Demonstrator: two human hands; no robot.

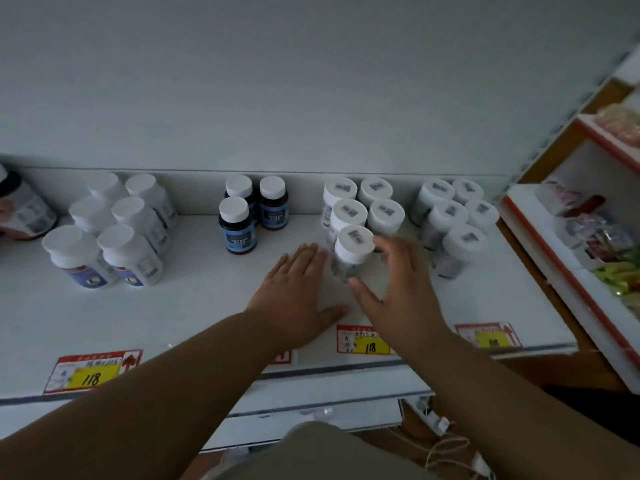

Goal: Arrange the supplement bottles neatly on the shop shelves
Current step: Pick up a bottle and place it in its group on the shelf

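A white-capped supplement bottle point(353, 251) stands at the front of a cluster of several like bottles point(363, 206) on the white shelf point(194, 306). My left hand point(298, 292) lies flat on the shelf, its straight fingertips at the bottle's left side. My right hand point(394, 289) is on the bottle's right, fingers spread and relaxed, thumb near its base. Whether either hand touches the bottle is unclear. Three dark bottles with blue labels point(239, 226) stand to the left. Several white bottles point(114, 233) stand further left, another group point(453, 223) at the right.
Red and yellow price tags point(90, 374) point(367, 342) point(488, 336) line the shelf's front edge. A dark jar point(20, 209) sits at the far left. A second shelving unit with packaged goods point(599, 244) stands to the right. The white back wall rises behind the bottles.
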